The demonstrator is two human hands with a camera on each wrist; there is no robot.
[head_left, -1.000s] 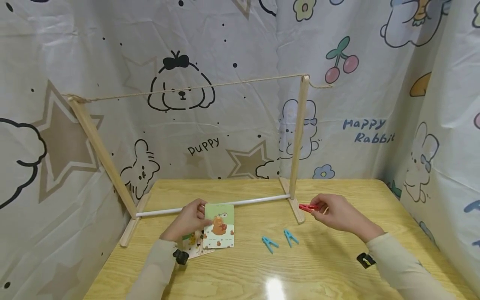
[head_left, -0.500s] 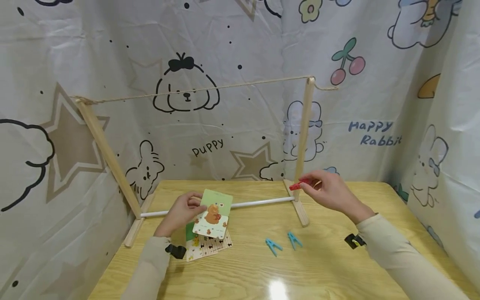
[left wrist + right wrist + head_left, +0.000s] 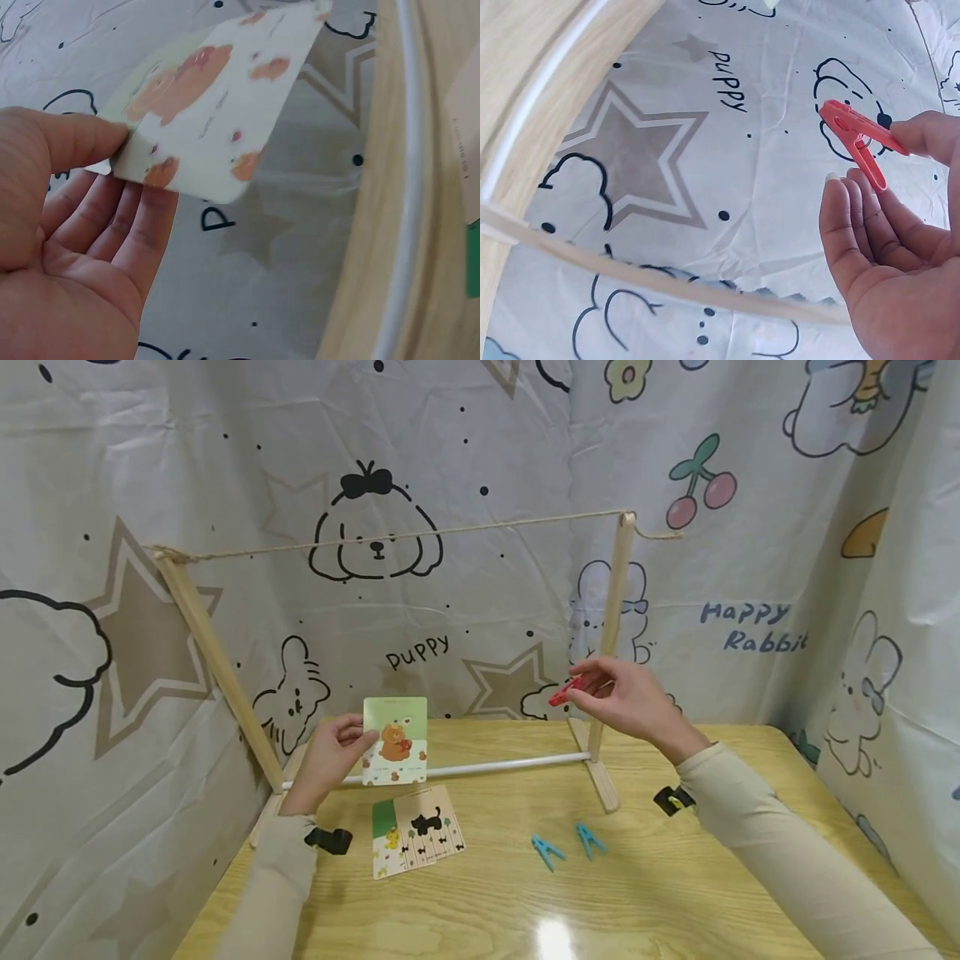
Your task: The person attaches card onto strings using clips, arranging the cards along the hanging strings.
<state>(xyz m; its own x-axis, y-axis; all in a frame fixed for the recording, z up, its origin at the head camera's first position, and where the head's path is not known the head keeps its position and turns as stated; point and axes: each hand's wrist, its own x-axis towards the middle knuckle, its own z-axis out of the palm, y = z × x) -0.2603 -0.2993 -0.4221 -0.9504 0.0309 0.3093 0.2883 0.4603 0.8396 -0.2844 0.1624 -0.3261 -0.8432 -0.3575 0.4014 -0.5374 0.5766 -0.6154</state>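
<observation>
My left hand (image 3: 330,760) pinches a card (image 3: 395,741) with a bear picture by its left edge, thumb in front and fingers behind. The card is upright above the table. In the left wrist view the same card (image 3: 217,105) leans away from the thumb. A red clothespin (image 3: 855,139) sits between the thumb and fingers of my right hand (image 3: 626,697), held by its handles. That hand is in front of the frame's right post (image 3: 617,585). Over both hands stretches a twine line (image 3: 465,527), tied to the tops of two wooden posts.
Two more cards (image 3: 427,821), one with a black cat, lie overlapping on the table (image 3: 465,918). Two blue clothespins (image 3: 546,852) lie to their right. A white rod (image 3: 510,765) joins the feet of the posts. Behind hangs a printed curtain (image 3: 480,443).
My left hand has lifted the bear card off the other cards, uncovering the cat card. My right hand has risen and moved left with the red clothespin.
</observation>
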